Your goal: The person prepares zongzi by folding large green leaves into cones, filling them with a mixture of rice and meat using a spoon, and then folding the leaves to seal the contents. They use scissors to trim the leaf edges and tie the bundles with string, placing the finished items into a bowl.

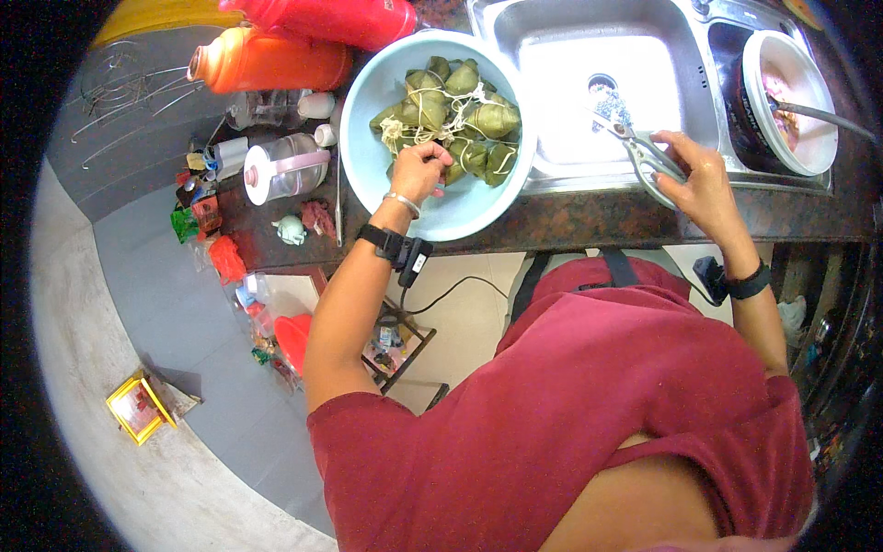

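A light blue plastic basin [476, 219] holds several leaf-wrapped zongzi [491, 121] tied with white string [461, 119]. My left hand [419, 170] reaches over the basin's near side with its fingers bent, close against the nearest zongzi. What lies under those fingers is hidden, so I cannot tell whether they grip anything. In my right hand [700, 172] is a pair of grey-handled kitchen scissors [641, 148], their metal blades pointing left over the steel sink. The blades look slightly parted. Below them, a blue-and-white scrubber [610, 103] lies by the drain.
The stainless steel sink [552, 103] adjoins the basin on the right. A white-rimmed bucket [824, 148] with a hose [828, 116] stands in the second bowl. Red [345, 21] and orange [283, 61] vacuum flasks, a clear pitcher [293, 169] and a small teapot [289, 230] are on the left.
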Demonstrator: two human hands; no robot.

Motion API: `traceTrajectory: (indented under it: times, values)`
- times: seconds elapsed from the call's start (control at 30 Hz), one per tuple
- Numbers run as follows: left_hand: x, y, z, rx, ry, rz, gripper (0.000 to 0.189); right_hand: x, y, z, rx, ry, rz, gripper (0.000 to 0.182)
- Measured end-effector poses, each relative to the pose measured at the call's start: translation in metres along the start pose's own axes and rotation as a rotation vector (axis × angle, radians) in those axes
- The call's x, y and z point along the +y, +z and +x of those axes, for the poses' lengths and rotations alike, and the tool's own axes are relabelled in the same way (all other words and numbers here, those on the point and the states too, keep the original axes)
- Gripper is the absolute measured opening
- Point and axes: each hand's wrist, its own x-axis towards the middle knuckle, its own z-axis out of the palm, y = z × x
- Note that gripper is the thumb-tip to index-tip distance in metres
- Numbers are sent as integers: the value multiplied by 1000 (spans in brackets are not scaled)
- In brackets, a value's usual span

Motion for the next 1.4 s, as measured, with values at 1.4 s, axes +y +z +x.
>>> traceTrajectory:
  times: [1.4]
  values:
    - [13, -21, -131, 362, 730, 297, 49, -29, 22, 7, 23, 49, 98, 36]
